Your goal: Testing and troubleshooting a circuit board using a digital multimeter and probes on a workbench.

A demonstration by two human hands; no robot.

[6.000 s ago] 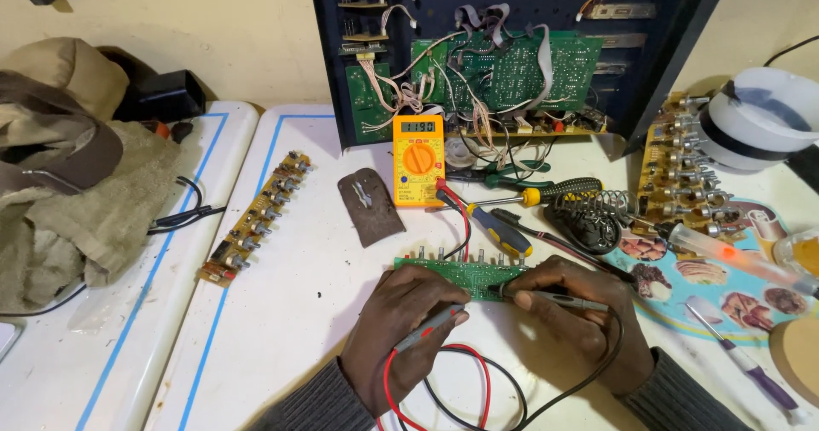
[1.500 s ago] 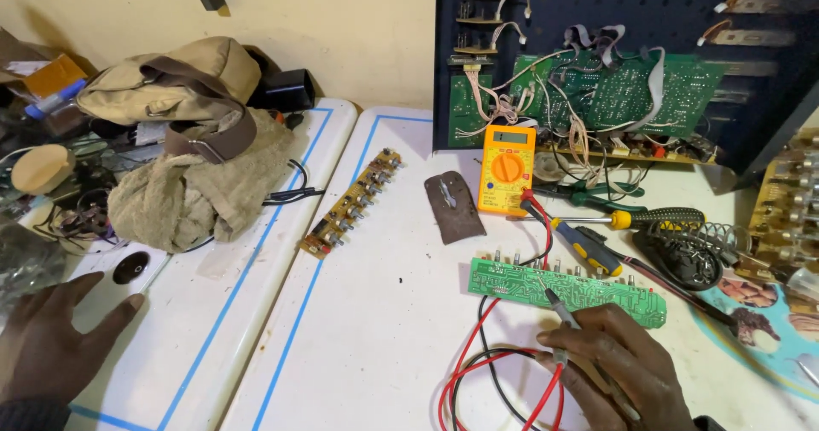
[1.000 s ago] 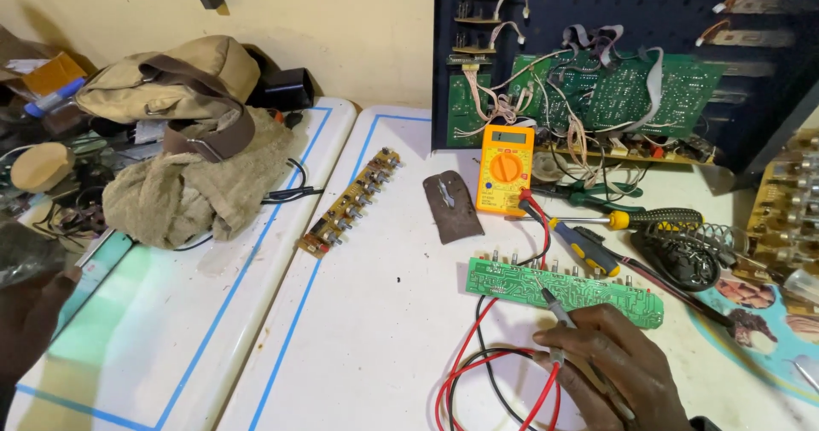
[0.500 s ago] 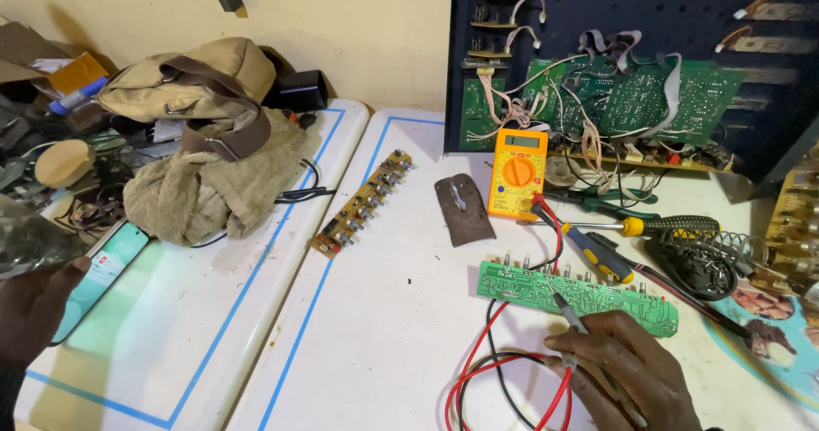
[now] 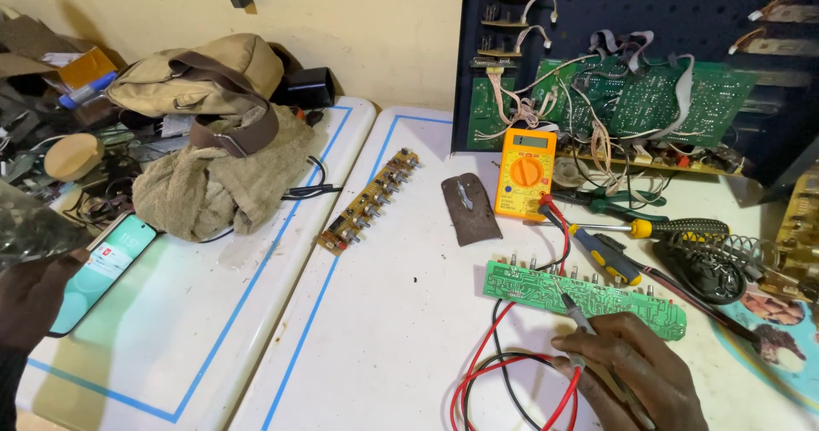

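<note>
Grey-tipped probe [image 5: 573, 313] was gripped in right hand [image 5: 627, 371], tip on long green circuit board [image 5: 584, 288] near bench front edge; left hand [image 5: 30, 299] held lit phone [image 5: 101, 269]; probing judged unfinished.

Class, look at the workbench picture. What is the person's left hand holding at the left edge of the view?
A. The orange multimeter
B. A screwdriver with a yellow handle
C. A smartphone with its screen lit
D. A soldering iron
C: the left hand grips the lower end of a smartphone whose screen glows green, while the orange multimeter lies untouched on the white worktop.
</note>
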